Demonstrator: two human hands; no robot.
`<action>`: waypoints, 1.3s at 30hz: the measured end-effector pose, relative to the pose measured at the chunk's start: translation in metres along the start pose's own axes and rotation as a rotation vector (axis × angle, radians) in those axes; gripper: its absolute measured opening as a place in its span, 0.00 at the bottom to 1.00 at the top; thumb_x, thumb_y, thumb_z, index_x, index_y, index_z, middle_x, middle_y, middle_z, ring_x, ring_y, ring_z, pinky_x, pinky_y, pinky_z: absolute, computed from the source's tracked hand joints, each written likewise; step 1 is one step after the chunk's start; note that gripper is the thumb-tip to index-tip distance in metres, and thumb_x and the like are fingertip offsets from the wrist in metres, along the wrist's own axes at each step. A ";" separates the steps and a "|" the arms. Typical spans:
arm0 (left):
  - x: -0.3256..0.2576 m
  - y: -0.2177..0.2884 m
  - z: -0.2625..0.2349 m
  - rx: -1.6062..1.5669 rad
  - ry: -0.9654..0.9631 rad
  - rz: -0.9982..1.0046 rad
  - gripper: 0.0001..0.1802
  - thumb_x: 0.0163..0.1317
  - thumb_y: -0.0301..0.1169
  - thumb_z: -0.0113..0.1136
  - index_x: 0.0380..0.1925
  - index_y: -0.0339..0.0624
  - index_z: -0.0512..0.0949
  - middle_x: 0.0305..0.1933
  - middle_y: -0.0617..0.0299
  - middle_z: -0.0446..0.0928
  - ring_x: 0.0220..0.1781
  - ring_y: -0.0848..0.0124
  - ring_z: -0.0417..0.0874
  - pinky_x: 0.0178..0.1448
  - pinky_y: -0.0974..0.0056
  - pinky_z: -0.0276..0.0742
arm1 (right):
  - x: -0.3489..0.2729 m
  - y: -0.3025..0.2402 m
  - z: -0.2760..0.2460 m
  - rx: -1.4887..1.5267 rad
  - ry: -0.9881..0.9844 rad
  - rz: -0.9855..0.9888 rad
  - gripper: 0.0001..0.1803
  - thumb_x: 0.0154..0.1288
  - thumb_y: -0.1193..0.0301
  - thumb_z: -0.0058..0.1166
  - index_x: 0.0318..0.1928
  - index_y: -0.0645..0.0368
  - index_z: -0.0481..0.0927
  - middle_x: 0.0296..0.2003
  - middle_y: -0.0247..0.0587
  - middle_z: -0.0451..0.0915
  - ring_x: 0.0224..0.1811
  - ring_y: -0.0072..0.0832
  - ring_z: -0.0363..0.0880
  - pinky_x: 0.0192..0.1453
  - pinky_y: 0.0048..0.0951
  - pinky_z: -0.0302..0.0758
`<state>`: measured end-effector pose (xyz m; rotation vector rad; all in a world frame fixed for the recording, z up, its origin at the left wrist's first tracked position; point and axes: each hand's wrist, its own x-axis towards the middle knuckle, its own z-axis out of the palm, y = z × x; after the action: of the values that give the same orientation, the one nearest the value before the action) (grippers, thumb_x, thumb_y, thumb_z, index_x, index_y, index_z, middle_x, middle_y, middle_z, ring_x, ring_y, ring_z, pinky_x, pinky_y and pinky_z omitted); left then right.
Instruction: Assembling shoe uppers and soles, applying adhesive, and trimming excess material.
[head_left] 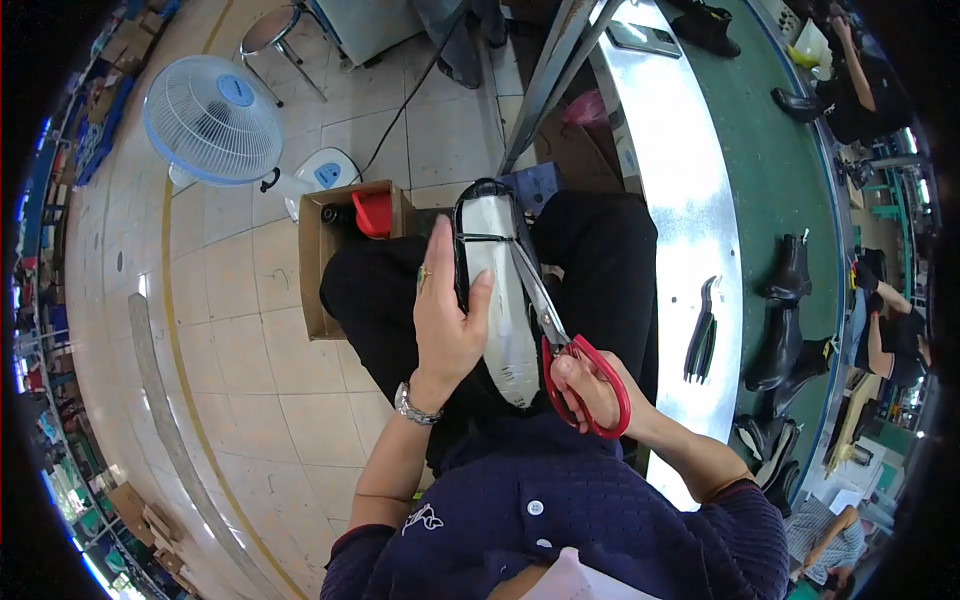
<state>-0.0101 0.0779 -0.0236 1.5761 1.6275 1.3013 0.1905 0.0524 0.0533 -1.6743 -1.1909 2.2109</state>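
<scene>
Your right hand [592, 390] is wrapped around the handles of the red-handled scissors [540, 295], whose tips meet the black band [485, 238] across the upturned shoe [510, 345] on your lap. Your left hand [447, 320] lies flat alongside, fingers straight, thumb spread; a slip (should the shoe roll) could scratch its underside or nick that thumb. Beyond, the cardboard box [312, 270] holds a red piece [373, 214] and a black round object [337, 214].
</scene>
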 end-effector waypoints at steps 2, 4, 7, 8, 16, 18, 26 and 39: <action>0.010 0.009 -0.001 0.178 0.014 0.090 0.30 0.65 0.38 0.57 0.64 0.35 0.66 0.68 0.42 0.63 0.70 0.49 0.63 0.70 0.53 0.60 | -0.008 0.009 0.000 -0.115 0.098 -0.173 0.23 0.69 0.53 0.51 0.24 0.58 0.70 0.17 0.31 0.68 0.20 0.20 0.68 0.23 0.24 0.68; 0.019 0.014 0.001 0.364 0.027 0.227 0.24 0.60 0.36 0.63 0.55 0.38 0.77 0.68 0.48 0.65 0.73 0.50 0.59 0.70 0.49 0.59 | -0.018 0.014 -0.008 -0.160 0.216 -0.349 0.18 0.66 0.59 0.58 0.27 0.58 0.72 0.19 0.29 0.68 0.21 0.18 0.67 0.26 0.24 0.66; 0.031 0.012 0.003 0.586 0.051 0.367 0.14 0.59 0.32 0.64 0.42 0.35 0.82 0.64 0.51 0.71 0.72 0.52 0.61 0.70 0.51 0.59 | -0.016 0.019 -0.041 0.089 0.336 -0.372 0.14 0.66 0.62 0.59 0.32 0.60 0.76 0.22 0.29 0.72 0.24 0.17 0.69 0.29 0.23 0.67; 0.036 0.014 0.003 0.564 0.145 0.437 0.04 0.58 0.25 0.63 0.31 0.34 0.82 0.55 0.55 0.78 0.66 0.52 0.70 0.67 0.49 0.65 | -0.011 0.019 -0.053 -0.022 0.479 -0.396 0.14 0.65 0.62 0.60 0.35 0.62 0.77 0.24 0.31 0.75 0.26 0.18 0.72 0.32 0.23 0.69; 0.066 0.078 -0.056 -0.027 0.687 0.562 0.07 0.65 0.22 0.57 0.30 0.28 0.79 0.42 0.52 0.79 0.44 0.63 0.80 0.56 0.62 0.76 | 0.048 0.056 -0.184 -0.690 1.167 -0.237 0.28 0.61 0.54 0.61 0.50 0.68 0.80 0.35 0.51 0.84 0.35 0.37 0.83 0.42 0.31 0.77; 0.080 0.078 -0.079 0.135 0.746 0.489 0.08 0.65 0.23 0.58 0.39 0.29 0.82 0.43 0.54 0.79 0.44 0.67 0.79 0.54 0.64 0.76 | 0.070 0.071 -0.215 -0.737 1.266 -0.225 0.31 0.58 0.53 0.64 0.51 0.68 0.80 0.38 0.53 0.83 0.38 0.41 0.83 0.46 0.36 0.77; 0.060 -0.152 -0.157 0.968 0.284 -0.059 0.25 0.67 0.37 0.56 0.58 0.32 0.72 0.64 0.40 0.68 0.66 0.49 0.68 0.68 0.56 0.64 | 0.082 0.082 -0.208 -0.716 1.262 -0.347 0.22 0.65 0.66 0.58 0.56 0.63 0.77 0.51 0.53 0.77 0.52 0.41 0.78 0.55 0.37 0.74; 0.027 0.026 0.008 0.536 -0.362 0.741 0.33 0.62 0.47 0.56 0.67 0.49 0.66 0.73 0.52 0.59 0.77 0.54 0.53 0.77 0.46 0.43 | 0.030 0.180 -0.185 -0.811 1.397 -0.047 0.34 0.65 0.55 0.57 0.69 0.49 0.65 0.56 0.55 0.69 0.59 0.47 0.69 0.61 0.41 0.69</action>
<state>0.0035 0.1015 0.0030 2.7340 1.2486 0.8121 0.4009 0.0391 -0.0997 -2.5186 -1.5061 0.0445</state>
